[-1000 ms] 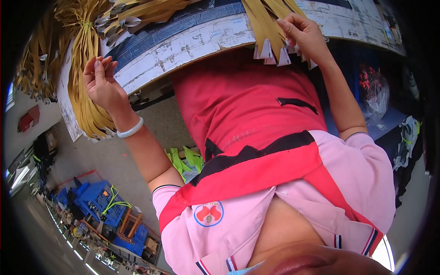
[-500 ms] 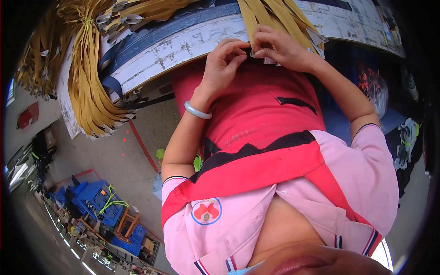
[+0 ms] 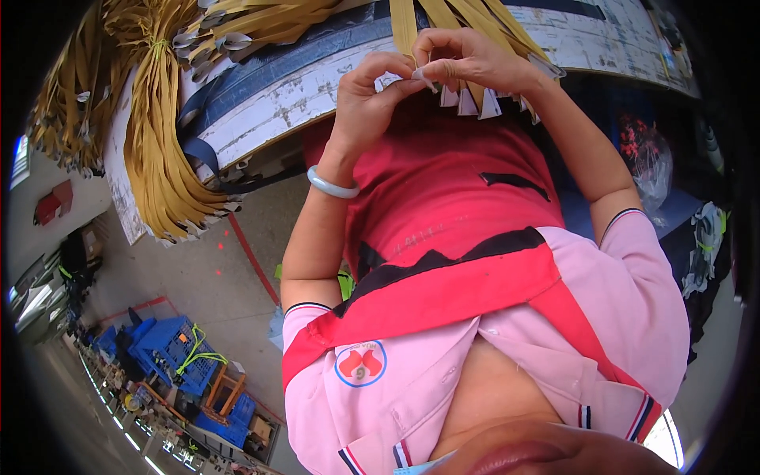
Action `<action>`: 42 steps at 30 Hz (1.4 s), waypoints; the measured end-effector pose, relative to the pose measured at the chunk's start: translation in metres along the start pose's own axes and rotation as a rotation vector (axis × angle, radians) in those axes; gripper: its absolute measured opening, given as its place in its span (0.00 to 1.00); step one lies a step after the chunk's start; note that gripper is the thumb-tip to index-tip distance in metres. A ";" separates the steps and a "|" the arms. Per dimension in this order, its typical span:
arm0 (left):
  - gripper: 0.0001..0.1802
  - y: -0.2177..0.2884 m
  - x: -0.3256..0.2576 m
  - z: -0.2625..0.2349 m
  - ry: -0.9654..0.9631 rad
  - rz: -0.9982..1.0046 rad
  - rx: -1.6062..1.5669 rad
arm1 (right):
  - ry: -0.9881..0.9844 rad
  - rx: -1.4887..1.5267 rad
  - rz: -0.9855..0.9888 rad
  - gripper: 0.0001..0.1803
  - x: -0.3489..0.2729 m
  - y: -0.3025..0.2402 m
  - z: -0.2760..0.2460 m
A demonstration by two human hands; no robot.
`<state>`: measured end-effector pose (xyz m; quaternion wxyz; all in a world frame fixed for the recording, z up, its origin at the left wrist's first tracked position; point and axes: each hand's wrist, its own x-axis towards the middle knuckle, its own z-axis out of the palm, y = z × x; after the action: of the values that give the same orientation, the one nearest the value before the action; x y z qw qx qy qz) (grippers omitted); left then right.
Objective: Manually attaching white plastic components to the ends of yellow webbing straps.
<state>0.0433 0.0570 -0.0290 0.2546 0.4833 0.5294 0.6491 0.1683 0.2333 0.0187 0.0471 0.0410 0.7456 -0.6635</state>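
At the table's near edge my left hand (image 3: 372, 93), with a pale bangle on its wrist, pinches the white end (image 3: 423, 77) of a tan strap (image 3: 404, 30). My right hand (image 3: 477, 62) closes on the same strap end from the other side, its thumb and forefinger meeting there. The two hands' fingertips nearly touch. Beyond and beneath my right hand, several more tan straps (image 3: 507, 36) lie over the table, their white ends (image 3: 484, 103) hanging past the edge above my red apron (image 3: 451, 174).
A tied bundle of tan straps (image 3: 154, 134) droops off the left part of the worn white table (image 3: 317, 75). More strap bundles (image 3: 269, 28) lie at the back left. A dark blue band (image 3: 202, 150) hangs nearby. Blue crates (image 3: 178, 348) stand on the floor at lower left.
Both hands have moved slightly left and come together on one strap's white end. That strap has shifted left, apart from the others, and more white ends now show below my right hand.
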 end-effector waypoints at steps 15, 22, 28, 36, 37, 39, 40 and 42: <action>0.01 0.012 0.007 0.002 0.227 -0.214 -0.147 | 0.070 -0.053 0.025 0.09 0.019 -0.009 0.005; 0.03 -0.004 -0.007 0.013 0.438 -0.089 0.146 | 0.329 -0.612 -0.484 0.11 0.028 -0.001 0.026; 0.04 -0.004 -0.011 0.021 0.501 0.014 0.264 | 0.435 -0.680 -0.403 0.09 0.037 0.011 0.036; 0.14 0.011 -0.006 -0.011 0.430 -0.052 0.056 | 0.278 -0.043 -0.315 0.09 0.033 0.034 0.034; 0.10 0.007 -0.010 -0.018 0.313 -0.095 0.079 | 0.275 -0.043 -0.318 0.09 0.032 0.030 0.035; 0.03 0.006 -0.011 -0.021 0.228 -0.132 0.102 | 0.301 0.110 -0.139 0.12 0.028 0.021 0.038; 0.03 0.005 -0.010 -0.021 0.231 -0.131 0.103 | 0.298 0.109 -0.140 0.12 0.027 0.018 0.034; 0.06 0.004 -0.009 -0.022 0.144 0.050 0.423 | 0.266 0.009 0.047 0.15 0.023 0.013 0.027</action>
<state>0.0281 0.0383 -0.0283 0.0932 0.4911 0.6584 0.5627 0.1472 0.2083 -0.0002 -0.0368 0.1464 0.7412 -0.6541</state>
